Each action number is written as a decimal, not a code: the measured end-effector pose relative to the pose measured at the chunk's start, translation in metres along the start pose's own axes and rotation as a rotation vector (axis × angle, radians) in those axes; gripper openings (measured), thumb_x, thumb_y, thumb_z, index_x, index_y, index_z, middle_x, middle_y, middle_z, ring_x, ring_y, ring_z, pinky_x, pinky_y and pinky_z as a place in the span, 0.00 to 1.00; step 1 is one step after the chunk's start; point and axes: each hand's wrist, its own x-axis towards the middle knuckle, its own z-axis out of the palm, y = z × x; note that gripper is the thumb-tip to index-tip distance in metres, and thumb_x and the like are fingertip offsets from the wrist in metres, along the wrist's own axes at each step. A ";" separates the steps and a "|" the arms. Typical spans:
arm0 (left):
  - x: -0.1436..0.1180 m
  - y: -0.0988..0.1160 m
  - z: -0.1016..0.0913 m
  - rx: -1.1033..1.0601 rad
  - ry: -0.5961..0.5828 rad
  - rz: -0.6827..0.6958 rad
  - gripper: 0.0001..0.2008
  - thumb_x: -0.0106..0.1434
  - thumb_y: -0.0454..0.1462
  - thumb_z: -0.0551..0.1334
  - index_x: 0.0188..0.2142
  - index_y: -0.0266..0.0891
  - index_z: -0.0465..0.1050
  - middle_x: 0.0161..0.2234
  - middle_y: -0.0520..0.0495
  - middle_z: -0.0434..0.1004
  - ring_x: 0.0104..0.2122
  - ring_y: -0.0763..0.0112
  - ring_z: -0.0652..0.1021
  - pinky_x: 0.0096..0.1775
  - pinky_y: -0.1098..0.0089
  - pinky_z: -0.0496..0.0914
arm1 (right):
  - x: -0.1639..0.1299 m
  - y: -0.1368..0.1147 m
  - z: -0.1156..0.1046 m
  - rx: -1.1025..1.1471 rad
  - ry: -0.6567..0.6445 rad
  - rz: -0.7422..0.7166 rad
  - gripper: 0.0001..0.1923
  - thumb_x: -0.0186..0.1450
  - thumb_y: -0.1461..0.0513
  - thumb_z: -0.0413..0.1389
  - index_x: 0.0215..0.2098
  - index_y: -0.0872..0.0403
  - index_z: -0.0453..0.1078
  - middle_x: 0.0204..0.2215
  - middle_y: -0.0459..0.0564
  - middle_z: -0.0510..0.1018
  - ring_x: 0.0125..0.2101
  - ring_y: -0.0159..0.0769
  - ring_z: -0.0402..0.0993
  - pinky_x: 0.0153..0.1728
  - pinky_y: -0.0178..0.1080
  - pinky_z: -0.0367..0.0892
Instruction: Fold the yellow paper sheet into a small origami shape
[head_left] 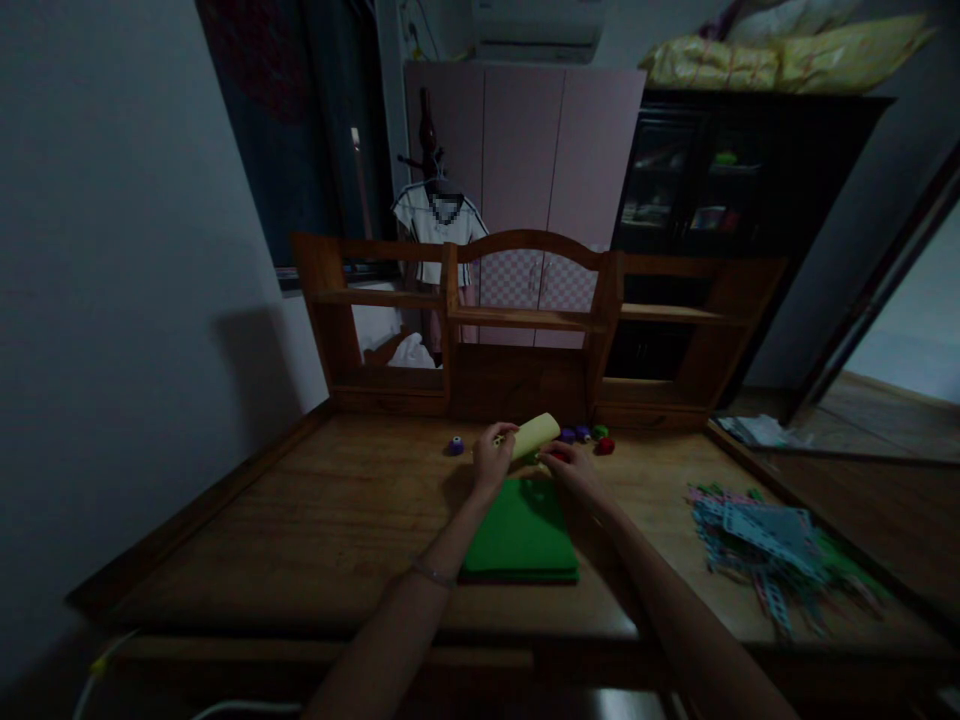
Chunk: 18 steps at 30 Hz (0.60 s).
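My left hand (493, 460) is closed around the left end of a pale yellow roll (538, 434), which tilts up to the right. It looks like a rolled sheet of felt or paper. Close to the roll's lower edge, my right hand (571, 470) has its fingers pinched together; what they hold is too small and dark to make out. Something red and a bit of green show by those fingers. Below both hands lies a stack of green sheets (523, 535), flat on the wooden desk (337, 530).
Small purple, green and red pieces (605, 446) lie behind my right hand, and a purple one (456, 446) sits left of my left hand. A pile of blue, pink and green strips (780, 545) covers the desk's right side. A wooden shelf (525, 318) borders the back.
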 end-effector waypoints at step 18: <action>0.001 -0.003 -0.001 -0.013 -0.004 -0.035 0.11 0.59 0.39 0.58 0.39 0.37 0.74 0.39 0.44 0.76 0.39 0.66 0.75 0.43 0.68 0.66 | 0.000 -0.003 -0.002 -0.035 0.029 0.003 0.12 0.54 0.56 0.54 0.29 0.57 0.72 0.27 0.48 0.74 0.30 0.35 0.69 0.33 0.35 0.61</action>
